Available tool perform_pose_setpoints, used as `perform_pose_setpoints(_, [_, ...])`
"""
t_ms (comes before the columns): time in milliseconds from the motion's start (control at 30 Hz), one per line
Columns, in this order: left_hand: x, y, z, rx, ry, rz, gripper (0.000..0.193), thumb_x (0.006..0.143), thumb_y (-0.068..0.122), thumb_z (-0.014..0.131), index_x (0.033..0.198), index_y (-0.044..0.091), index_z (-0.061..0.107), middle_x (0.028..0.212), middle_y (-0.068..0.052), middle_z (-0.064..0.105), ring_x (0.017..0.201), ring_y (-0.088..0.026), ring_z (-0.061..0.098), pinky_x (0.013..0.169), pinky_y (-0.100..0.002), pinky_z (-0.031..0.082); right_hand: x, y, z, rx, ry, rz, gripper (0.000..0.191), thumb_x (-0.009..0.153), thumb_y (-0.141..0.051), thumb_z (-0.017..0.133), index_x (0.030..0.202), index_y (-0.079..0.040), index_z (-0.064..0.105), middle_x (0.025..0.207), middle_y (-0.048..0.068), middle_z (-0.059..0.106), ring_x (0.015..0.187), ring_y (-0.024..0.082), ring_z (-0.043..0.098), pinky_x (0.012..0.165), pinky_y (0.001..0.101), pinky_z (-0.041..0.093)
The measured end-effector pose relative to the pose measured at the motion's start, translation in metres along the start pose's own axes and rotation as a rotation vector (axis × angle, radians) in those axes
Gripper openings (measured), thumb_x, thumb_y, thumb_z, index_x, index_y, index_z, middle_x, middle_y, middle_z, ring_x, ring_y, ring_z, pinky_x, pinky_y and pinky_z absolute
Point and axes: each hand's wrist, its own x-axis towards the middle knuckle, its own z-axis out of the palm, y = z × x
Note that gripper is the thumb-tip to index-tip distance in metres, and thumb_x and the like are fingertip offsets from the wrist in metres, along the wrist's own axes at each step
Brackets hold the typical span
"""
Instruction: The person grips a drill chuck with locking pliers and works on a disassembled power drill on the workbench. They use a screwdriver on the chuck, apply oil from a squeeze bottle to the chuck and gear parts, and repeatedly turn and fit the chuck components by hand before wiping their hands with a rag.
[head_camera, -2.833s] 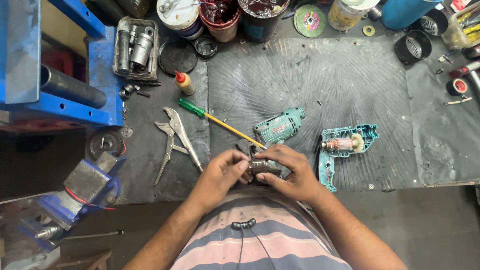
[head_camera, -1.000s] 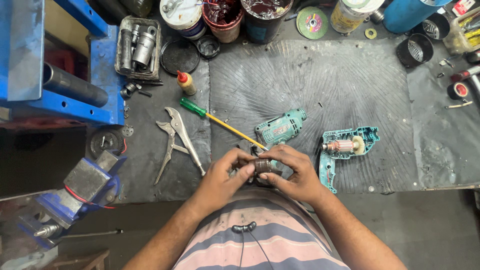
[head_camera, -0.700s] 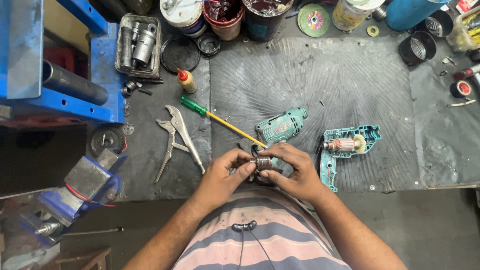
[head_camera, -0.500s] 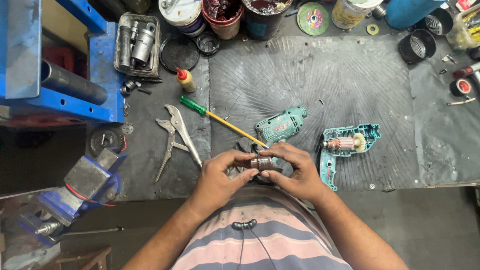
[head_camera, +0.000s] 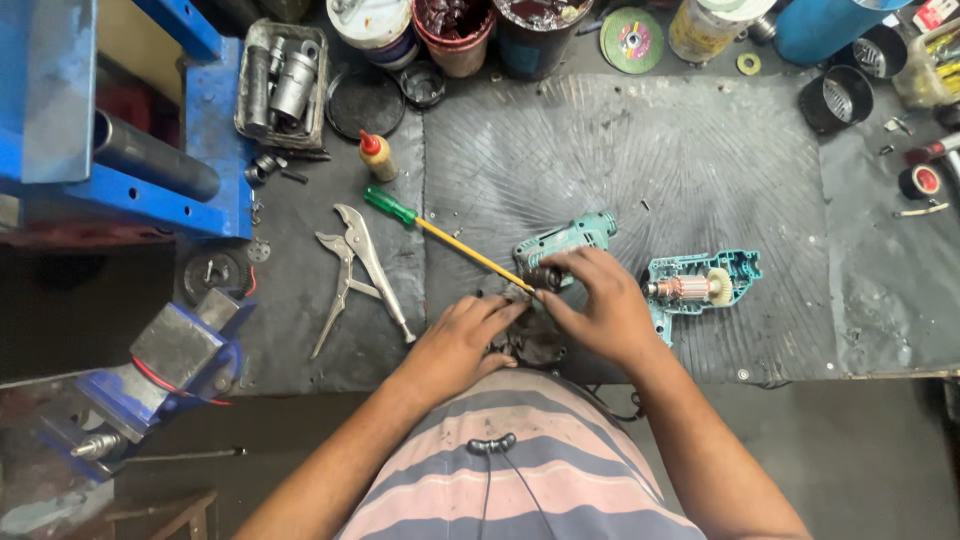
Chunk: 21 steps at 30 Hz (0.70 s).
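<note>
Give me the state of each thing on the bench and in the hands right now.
Teal housing half: lying open, right hand on it.
Small dark part: pinched by right fingertips.
Left hand: resting on dark parts at bench edge.
Second housing half: open, armature exposed.
Screwdriver: lying flat.
Locking pliers: lying, jaws open.

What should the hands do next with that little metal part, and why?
Probably ease the small metal part toward the teal housing half. The right hand pinches it right beside that shell, and the left hand steadies things below. The other teal half, holding the motor core, lies apart.
</note>
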Motion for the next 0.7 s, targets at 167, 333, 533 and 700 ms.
perform_pose_setpoints(167, [0.012, -0.019, 0.023, 0.142, -0.04, -0.117, 0.017, 0.086, 0.021, 0.075, 0.099, 0.01, 0.07, 0.1, -0.009, 0.063, 0.101, -0.03, 0.061, 0.087, -0.044, 0.051, 0.033, 0.018, 0.02, -0.253, -0.074, -0.077, 0.037, 0.077, -0.02, 0.078, 0.112, -0.01, 0.071, 0.099, 0.011, 0.064, 0.097, 0.034, 0.063, 0.084, 0.0448, 0.051])
perform_pose_setpoints(333, [-0.002, -0.034, 0.023, 0.065, 0.254, -0.116, 0.022, 0.092, 0.025, 0.071, 0.082, 0.007, 0.064, 0.085, -0.01, 0.062, 0.087, -0.032, 0.059, 0.079, -0.044, 0.048, 0.041, 0.011, 0.031, -0.329, -0.11, -0.123, 0.045, 0.08, -0.014, 0.077, 0.124, -0.014, 0.067, 0.112, 0.01, 0.064, 0.109, 0.033, 0.062, 0.092, 0.0468, 0.05])
perform_pose_setpoints(533, [-0.023, -0.035, 0.014, -1.277, 0.463, -0.76, 0.027, 0.103, 0.03, 0.055, 0.097, 0.006, 0.065, 0.087, -0.007, 0.065, 0.082, -0.022, 0.06, 0.077, -0.041, 0.049, -0.008, -0.03, 0.049, 0.289, -0.046, -0.424, 0.061, 0.083, -0.016, 0.079, 0.138, -0.008, 0.054, 0.14, 0.024, 0.052, 0.13, 0.043, 0.055, 0.109, 0.0511, 0.047])
perform_pose_setpoints(700, [-0.031, 0.004, 0.038, -2.037, 0.332, -0.539, 0.034, 0.106, 0.033, 0.052, 0.122, 0.005, 0.062, 0.111, -0.006, 0.07, 0.1, -0.017, 0.064, 0.089, -0.034, 0.052, -0.013, -0.036, 0.085, 0.687, 0.311, -0.27, 0.042, 0.099, -0.013, 0.07, 0.136, -0.009, 0.05, 0.133, 0.009, 0.059, 0.122, 0.023, 0.061, 0.105, 0.037, 0.052])
